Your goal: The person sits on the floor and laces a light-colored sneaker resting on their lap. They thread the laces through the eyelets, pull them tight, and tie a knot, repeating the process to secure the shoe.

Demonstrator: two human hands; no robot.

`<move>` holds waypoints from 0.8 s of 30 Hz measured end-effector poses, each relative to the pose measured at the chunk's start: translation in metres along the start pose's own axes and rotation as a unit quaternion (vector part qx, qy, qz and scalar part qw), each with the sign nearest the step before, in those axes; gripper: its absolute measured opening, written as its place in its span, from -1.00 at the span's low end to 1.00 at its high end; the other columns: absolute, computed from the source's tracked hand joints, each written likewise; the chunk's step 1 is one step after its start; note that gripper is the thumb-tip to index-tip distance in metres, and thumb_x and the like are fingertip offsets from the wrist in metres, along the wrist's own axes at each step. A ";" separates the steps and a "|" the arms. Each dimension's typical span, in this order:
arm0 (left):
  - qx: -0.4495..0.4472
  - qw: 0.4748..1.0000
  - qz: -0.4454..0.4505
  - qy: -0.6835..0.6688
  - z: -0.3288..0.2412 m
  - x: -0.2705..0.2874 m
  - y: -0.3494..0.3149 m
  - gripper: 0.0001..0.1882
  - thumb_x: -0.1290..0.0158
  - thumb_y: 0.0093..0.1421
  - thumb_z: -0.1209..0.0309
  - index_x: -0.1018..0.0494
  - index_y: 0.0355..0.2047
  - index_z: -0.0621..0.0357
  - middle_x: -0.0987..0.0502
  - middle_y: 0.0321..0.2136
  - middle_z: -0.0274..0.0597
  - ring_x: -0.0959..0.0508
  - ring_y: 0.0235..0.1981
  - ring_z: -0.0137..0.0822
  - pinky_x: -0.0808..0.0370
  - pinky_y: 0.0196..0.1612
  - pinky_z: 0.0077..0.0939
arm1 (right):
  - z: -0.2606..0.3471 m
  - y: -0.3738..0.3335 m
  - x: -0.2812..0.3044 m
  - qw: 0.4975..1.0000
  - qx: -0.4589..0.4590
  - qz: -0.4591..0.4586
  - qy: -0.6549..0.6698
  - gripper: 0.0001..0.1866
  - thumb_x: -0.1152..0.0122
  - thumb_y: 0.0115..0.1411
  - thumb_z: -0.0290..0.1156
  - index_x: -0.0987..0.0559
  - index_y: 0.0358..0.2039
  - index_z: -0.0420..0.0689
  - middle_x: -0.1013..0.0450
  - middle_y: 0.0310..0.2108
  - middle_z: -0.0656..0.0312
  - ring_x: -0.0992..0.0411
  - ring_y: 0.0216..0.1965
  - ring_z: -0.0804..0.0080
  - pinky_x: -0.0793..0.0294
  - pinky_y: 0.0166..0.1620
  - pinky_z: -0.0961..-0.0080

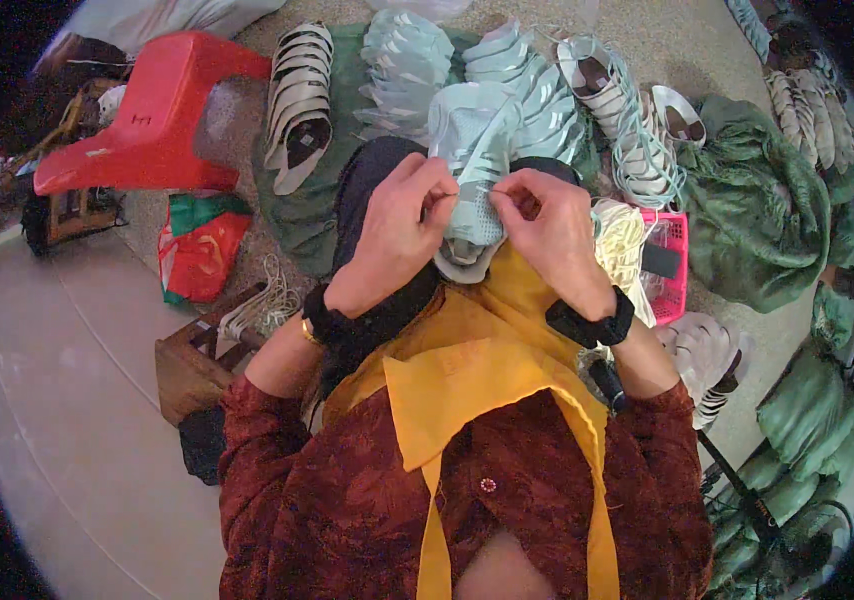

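A pale blue-grey shoe upper (471, 128) lies across my lap between my knees, its light heel opening nearest my body. My left hand (402, 222) is at its left edge, thumb and forefinger pinched together. On the opposite edge, my right hand (555, 232) pinches in the same way. Whatever the fingertips grip is too small to make out. Under the upper, a yellow apron (492, 330) covers my front.
Stacked blue uppers (405, 65) and white uppers (302, 80) lie on green cloth ahead. Right are pale blue laces (642, 165), cream laces (619, 240), a pink basket (682, 265) and a green sack (757, 215). Left stand a red plastic chair (152, 115) and a wooden stool (182, 360).
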State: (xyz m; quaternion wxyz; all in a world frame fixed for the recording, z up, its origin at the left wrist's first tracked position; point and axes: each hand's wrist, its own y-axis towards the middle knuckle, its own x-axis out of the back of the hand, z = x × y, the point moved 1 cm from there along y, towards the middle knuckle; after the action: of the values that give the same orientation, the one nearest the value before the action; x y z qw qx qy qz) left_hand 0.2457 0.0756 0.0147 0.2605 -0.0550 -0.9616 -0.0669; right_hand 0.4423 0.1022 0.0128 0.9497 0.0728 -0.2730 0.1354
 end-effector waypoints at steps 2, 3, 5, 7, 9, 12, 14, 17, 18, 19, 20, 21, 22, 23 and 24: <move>0.000 1.000 -0.005 0.004 0.002 -0.002 -0.001 -0.88 -0.13 0.12 0.62 -0.42 -0.35 0.23 -0.39 -0.47 -0.16 -0.45 -0.49 -0.25 -0.41 -0.40 -0.44 | 0.000 0.000 -0.001 1.000 -0.012 0.004 -0.007 -0.92 -0.29 0.11 -0.51 -0.60 -0.42 -0.27 -0.56 -0.48 -0.01 -0.58 -0.44 0.06 -0.53 -0.36 0.26; -0.001 1.000 -0.008 0.005 0.002 -0.002 -0.001 -0.88 -0.13 0.12 0.62 -0.42 -0.35 0.23 -0.39 -0.47 -0.16 -0.45 -0.49 -0.24 -0.41 -0.40 -0.44 | -0.002 0.000 -0.001 1.000 -0.016 0.009 -0.013 -0.92 -0.28 0.11 -0.52 -0.60 -0.43 -0.27 -0.56 -0.49 -0.01 -0.58 -0.44 0.05 -0.53 -0.36 0.26; -0.014 1.000 -0.014 0.008 0.006 -0.004 -0.002 -0.88 -0.13 0.13 0.62 -0.42 -0.35 0.23 -0.38 -0.47 -0.16 -0.45 -0.48 -0.23 -0.41 -0.39 -0.42 | -0.002 0.001 -0.002 1.000 -0.012 0.017 -0.023 -0.93 -0.27 0.11 -0.53 -0.60 -0.43 -0.26 -0.56 -0.49 -0.02 -0.58 -0.45 0.04 -0.53 -0.35 0.26; -0.014 1.000 -0.018 0.007 0.007 -0.005 -0.003 -0.88 -0.13 0.13 0.62 -0.42 -0.35 0.23 -0.38 -0.47 -0.16 -0.45 -0.47 -0.22 -0.41 -0.39 -0.41 | 0.001 0.003 -0.003 0.999 0.002 0.026 -0.030 -0.94 -0.26 0.11 -0.53 -0.60 -0.42 -0.26 -0.56 -0.50 -0.03 -0.58 -0.45 0.04 -0.53 -0.36 0.26; -0.001 1.000 -0.018 0.000 0.001 -0.003 -0.003 -0.89 -0.13 0.13 0.62 -0.42 -0.35 0.24 -0.38 -0.47 -0.16 -0.45 -0.45 -0.21 -0.41 -0.37 -0.40 | 0.007 0.004 -0.007 0.999 -0.003 0.035 -0.006 -0.94 -0.26 0.11 -0.53 -0.61 -0.41 -0.26 -0.56 -0.50 -0.03 -0.57 -0.47 0.05 -0.52 -0.37 0.27; -0.002 0.999 -0.029 -0.012 0.004 -0.004 -0.004 -0.88 -0.13 0.13 0.62 -0.43 -0.34 0.23 -0.38 -0.46 -0.16 -0.46 -0.45 -0.22 -0.42 -0.36 -0.40 | 0.008 0.005 -0.013 0.998 -0.037 0.031 0.030 -0.93 -0.26 0.13 -0.52 -0.63 -0.40 -0.26 -0.56 -0.51 -0.02 -0.57 -0.49 0.10 -0.51 -0.39 0.30; -0.001 0.999 -0.028 -0.025 0.005 -0.004 -0.005 -0.88 -0.13 0.13 0.62 -0.43 -0.33 0.23 -0.38 -0.46 -0.16 -0.46 -0.44 -0.23 -0.41 -0.36 -0.41 | 0.004 0.005 -0.017 0.996 -0.064 0.029 0.052 -0.91 -0.27 0.13 -0.51 -0.64 -0.39 -0.26 -0.56 -0.52 0.00 -0.56 -0.51 0.18 -0.50 -0.39 0.34; 0.009 0.998 -0.027 -0.047 0.006 -0.003 -0.005 -0.88 -0.13 0.14 0.62 -0.44 -0.32 0.23 -0.40 -0.45 -0.17 -0.46 -0.44 -0.27 -0.41 -0.35 -0.43 | -0.009 0.005 -0.022 0.990 -0.090 0.041 0.097 -0.88 -0.29 0.14 -0.48 -0.65 -0.37 -0.27 -0.57 -0.53 0.05 -0.55 -0.52 0.33 -0.49 -0.40 0.41; 0.014 0.998 -0.026 -0.056 0.007 -0.003 -0.005 -0.89 -0.13 0.14 0.61 -0.44 -0.32 0.23 -0.40 -0.44 -0.18 -0.46 -0.44 -0.28 -0.41 -0.35 -0.44 | -0.016 0.007 -0.024 0.987 -0.095 0.049 0.122 -0.87 -0.31 0.14 -0.47 -0.65 -0.37 -0.27 -0.58 -0.54 0.08 -0.54 -0.52 0.39 -0.49 -0.40 0.43; 0.013 0.997 -0.026 -0.068 0.009 -0.004 -0.005 -0.89 -0.14 0.15 0.61 -0.44 -0.32 0.23 -0.41 -0.44 -0.19 -0.46 -0.44 -0.30 -0.42 -0.35 -0.44 | -0.021 0.008 -0.025 0.982 -0.099 0.057 0.147 -0.86 -0.32 0.14 -0.45 -0.65 -0.37 -0.27 -0.58 -0.54 0.11 -0.54 -0.52 0.45 -0.49 -0.40 0.46; 0.013 0.996 -0.026 -0.079 0.014 -0.004 -0.005 -0.90 -0.14 0.16 0.60 -0.44 -0.32 0.23 -0.42 -0.43 -0.20 -0.45 -0.44 -0.32 -0.42 -0.34 -0.45 | -0.020 0.010 -0.024 0.976 -0.123 0.069 0.168 -0.86 -0.32 0.14 -0.45 -0.65 -0.37 -0.28 -0.59 -0.54 0.13 -0.54 -0.51 0.48 -0.49 -0.39 0.47; 0.013 0.996 -0.026 -0.090 0.018 -0.004 -0.004 -0.90 -0.14 0.16 0.59 -0.45 -0.32 0.23 -0.43 -0.43 -0.21 -0.45 -0.44 -0.33 -0.42 -0.34 -0.46 | -0.018 0.013 -0.022 0.968 -0.147 0.081 0.187 -0.85 -0.32 0.14 -0.44 -0.65 -0.38 -0.29 -0.59 -0.53 0.16 -0.53 -0.50 0.51 -0.49 -0.39 0.49; 0.020 0.996 -0.016 -0.091 0.021 -0.004 -0.003 -0.90 -0.14 0.17 0.58 -0.45 -0.32 0.23 -0.43 -0.43 -0.22 -0.45 -0.44 -0.35 -0.41 -0.34 -0.47 | -0.017 0.014 -0.021 0.959 -0.171 0.092 0.207 -0.84 -0.33 0.15 -0.44 -0.66 -0.39 -0.30 -0.60 -0.53 0.18 -0.53 -0.49 0.55 -0.50 -0.38 0.51; 0.028 0.995 -0.006 -0.091 0.023 -0.004 -0.002 -0.90 -0.15 0.17 0.57 -0.45 -0.32 0.23 -0.44 -0.43 -0.23 -0.44 -0.44 -0.36 -0.41 -0.34 -0.48 | -0.017 0.014 -0.020 0.963 -0.158 0.099 0.195 -0.84 -0.32 0.15 -0.44 -0.66 -0.39 -0.30 -0.60 -0.53 0.20 -0.53 -0.48 0.56 -0.50 -0.38 0.52; 0.035 0.995 0.005 -0.092 0.024 -0.004 -0.001 -0.90 -0.15 0.18 0.56 -0.45 -0.32 0.22 -0.44 -0.43 -0.24 -0.44 -0.44 -0.37 -0.41 -0.34 -0.49 | -0.017 0.014 -0.018 0.967 -0.145 0.105 0.183 -0.84 -0.32 0.15 -0.44 -0.67 -0.40 -0.30 -0.61 -0.52 0.21 -0.54 -0.48 0.57 -0.51 -0.37 0.53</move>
State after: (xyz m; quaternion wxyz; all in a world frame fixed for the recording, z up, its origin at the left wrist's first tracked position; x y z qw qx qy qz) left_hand 0.2369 0.0779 -0.0075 0.1731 -0.0562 -0.9829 -0.0263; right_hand 0.4318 0.1154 -0.0101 0.9643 -0.1208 -0.1174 0.2044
